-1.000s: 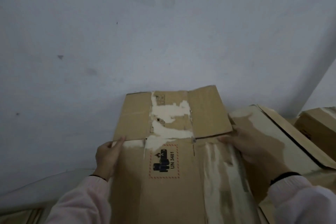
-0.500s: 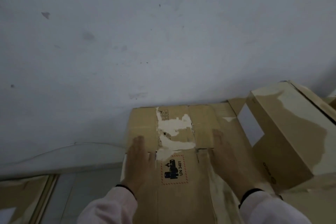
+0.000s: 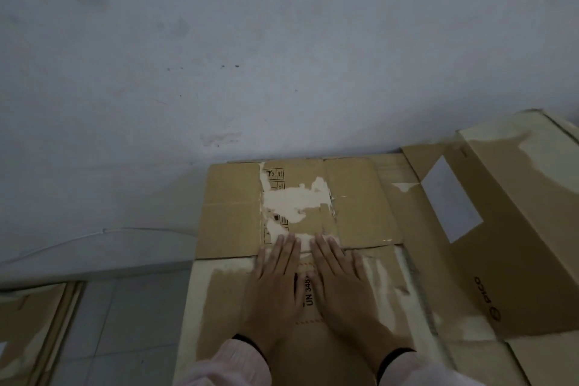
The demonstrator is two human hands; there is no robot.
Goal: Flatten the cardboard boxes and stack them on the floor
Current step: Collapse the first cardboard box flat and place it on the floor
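Observation:
A flattened brown cardboard box [image 3: 232,216] with torn white patches and a "UN 348" label lies flat on the floor against the wall. My left hand [image 3: 275,288] and my right hand [image 3: 341,288] rest palm down side by side on its middle, fingers stretched out, holding nothing. More flattened cardboard [image 3: 404,197] shows beneath it on the right. An unflattened brown box [image 3: 513,229] with a white label stands to the right, touching the stack.
A grey-white wall [image 3: 250,56] rises right behind the cardboard. Grey tiled floor [image 3: 125,323] lies to the left, with a thin cable along the wall base. Another cardboard piece [image 3: 28,329] sits at the far left edge.
The flattened box was held up by its edges, then laid down flat. My hands moved from its sides to its middle and now press on it side by side.

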